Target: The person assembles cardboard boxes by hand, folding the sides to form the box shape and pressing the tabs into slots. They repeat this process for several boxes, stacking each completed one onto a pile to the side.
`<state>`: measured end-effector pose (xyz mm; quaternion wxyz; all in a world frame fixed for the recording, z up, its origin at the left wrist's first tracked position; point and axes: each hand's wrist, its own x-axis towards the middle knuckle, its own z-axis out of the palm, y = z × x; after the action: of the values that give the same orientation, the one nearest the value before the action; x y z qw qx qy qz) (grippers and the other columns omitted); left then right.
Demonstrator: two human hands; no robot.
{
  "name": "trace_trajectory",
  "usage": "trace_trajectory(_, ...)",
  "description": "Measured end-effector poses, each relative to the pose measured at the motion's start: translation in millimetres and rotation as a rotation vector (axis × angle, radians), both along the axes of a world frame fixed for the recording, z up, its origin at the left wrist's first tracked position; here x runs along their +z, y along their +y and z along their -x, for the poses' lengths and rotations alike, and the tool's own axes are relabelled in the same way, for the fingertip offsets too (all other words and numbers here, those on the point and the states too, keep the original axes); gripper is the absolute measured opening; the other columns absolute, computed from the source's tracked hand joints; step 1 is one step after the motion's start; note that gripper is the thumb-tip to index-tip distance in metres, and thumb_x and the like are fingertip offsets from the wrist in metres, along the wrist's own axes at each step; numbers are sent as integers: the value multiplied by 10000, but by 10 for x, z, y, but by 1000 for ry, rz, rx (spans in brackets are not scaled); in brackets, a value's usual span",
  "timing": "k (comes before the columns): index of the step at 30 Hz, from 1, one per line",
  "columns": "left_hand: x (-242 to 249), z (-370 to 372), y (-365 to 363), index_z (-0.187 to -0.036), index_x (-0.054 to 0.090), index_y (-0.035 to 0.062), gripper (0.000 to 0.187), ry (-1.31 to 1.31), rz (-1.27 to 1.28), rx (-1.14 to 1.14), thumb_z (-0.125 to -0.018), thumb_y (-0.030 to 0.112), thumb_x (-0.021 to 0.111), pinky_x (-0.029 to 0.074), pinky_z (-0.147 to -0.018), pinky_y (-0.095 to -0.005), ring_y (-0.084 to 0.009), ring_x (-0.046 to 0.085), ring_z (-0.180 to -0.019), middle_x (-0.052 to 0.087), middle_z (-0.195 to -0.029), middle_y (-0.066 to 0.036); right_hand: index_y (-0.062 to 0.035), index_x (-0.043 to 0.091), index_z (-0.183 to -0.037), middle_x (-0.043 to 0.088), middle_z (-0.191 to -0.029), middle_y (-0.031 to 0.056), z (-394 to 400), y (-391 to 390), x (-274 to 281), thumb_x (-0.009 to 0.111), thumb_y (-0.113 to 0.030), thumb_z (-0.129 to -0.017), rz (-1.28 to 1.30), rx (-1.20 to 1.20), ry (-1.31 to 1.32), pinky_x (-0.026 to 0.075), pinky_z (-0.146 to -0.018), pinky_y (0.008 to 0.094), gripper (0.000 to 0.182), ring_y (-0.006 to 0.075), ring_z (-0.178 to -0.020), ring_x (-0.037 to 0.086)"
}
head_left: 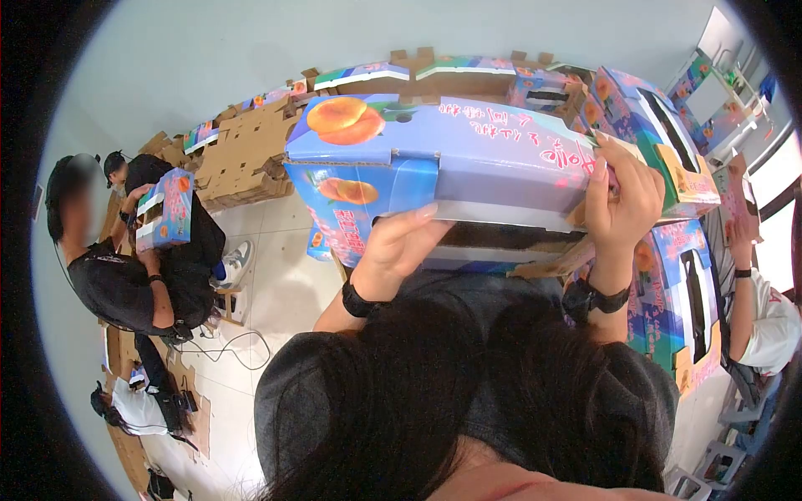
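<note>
printed box: upper centre of the frame, raised in front of the wearer's chest, its peach-printed face up and its lettering upside down from here.
dark opening: along the box's near side; it looks turned toward the wearer so that the edges are within sight and reach.
left hand: closed on the near edge, thumb laid along the pale strip, other fingers largely hidden; i take it as the steadying grip.
right hand: closed around the right end, fingertips bent over the corner by the lettering, probably pinning the panels there together.
brown flap: sticking out below the opening, near the right wrist, apparently not tucked in.
stacked boxes: right of the frame, handle slots facing inward, perhaps piled there to spare floor space.
flat cardboard: upper left, layered in a pile, presumably so that it takes little room.
seated person: left of the frame, with a smaller-looking box propped over the lap, likely for support.
</note>
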<state>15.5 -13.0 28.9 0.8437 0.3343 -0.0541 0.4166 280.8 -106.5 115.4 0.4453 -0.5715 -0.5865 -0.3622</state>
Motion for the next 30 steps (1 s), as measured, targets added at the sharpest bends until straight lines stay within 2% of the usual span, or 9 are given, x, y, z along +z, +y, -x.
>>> trace_trajectory(11, -101, -3, 87, -1417, 497, -25, 622, -137, 115, -40, -820, 54, 652, 302, -1201, -530, -355, 522, -1331, 593, -1391, -165, -70, 732, -870, 783, -1007, 81, 48, -17, -9, 705, -223, -809, -8, 2, -59, 489, -819, 343, 167, 238, -922, 738)
trace_trajectory(14, -112, -10, 103, -1435, 482, -15, 646, -148, 149, -33, -813, 50, 644, 311, -1199, -534, -360, 514, -1346, 577, -1411, -175, -74, 730, -865, 782, -1000, 76, 60, 5, -10, 709, -229, -804, -13, 5, -69, 491, -812, 343, 168, 235, -919, 737)
trace_trajectory(17, -133, 12, 131, -1444, 472, -11, 669, -132, 153, -24, -800, 51, 643, 322, -1194, -536, -366, 504, -1360, 573, -1417, -183, -80, 730, -860, 781, -993, 73, 82, 12, -2, 712, -235, -799, -14, -4, -80, 493, -801, 345, 167, 233, -916, 736)
trace_trajectory(20, -92, 8, 120, -1455, 475, 38, 753, 8, 160, 68, -743, 117, 706, 333, -1198, -516, -345, 518, -1348, 583, -1418, -140, -82, 731, -856, 780, -992, 73, 100, 19, -5, 718, -244, -792, -15, -19, -90, 497, -798, 348, 175, 235, -915, 735)
trace_trajectory(30, -136, 3, 159, -1443, 498, 83, 758, -12, 176, 145, -716, 126, 707, 307, -1205, -534, -335, 482, -1377, 566, -1442, -113, -79, 726, -854, 778, -974, 76, 170, 28, 12, 723, -254, -782, -31, -29, -98, 505, -815, 352, 189, 245, -911, 733)
